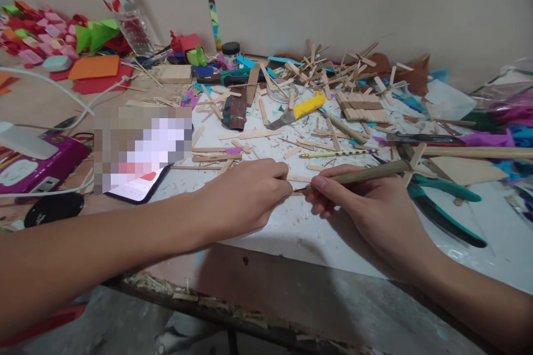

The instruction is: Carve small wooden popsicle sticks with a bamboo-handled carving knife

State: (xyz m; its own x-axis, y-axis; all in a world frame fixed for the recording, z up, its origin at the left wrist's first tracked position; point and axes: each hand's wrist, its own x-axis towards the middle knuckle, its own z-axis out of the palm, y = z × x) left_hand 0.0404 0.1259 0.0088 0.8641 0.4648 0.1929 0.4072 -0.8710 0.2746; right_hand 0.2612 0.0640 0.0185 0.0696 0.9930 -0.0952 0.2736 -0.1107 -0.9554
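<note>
My right hand (362, 199) is closed around a thin tool with a round wooden handle (370, 172); its pointed dark tip is directed left, close to my left hand (254, 191). The fingers of my left hand are curled together low over the white sheet (266, 236), at a thin wooden stick (300, 178) that shows between the two hands. What the left fingers pinch is hidden. Right of my right hand lie green-handled pliers (445, 211). Beyond the hands are a yellow-handled knife (300, 110) and a patterned pencil (337, 153).
A lit phone (141, 183) lies left, beside a purple box (54, 161) with white cables. Loose sticks (325, 72) are heaped at the back near a stick bundle (362, 106). Folded coloured paper (45, 33) fills the back left. The table's front edge (200, 302) is below.
</note>
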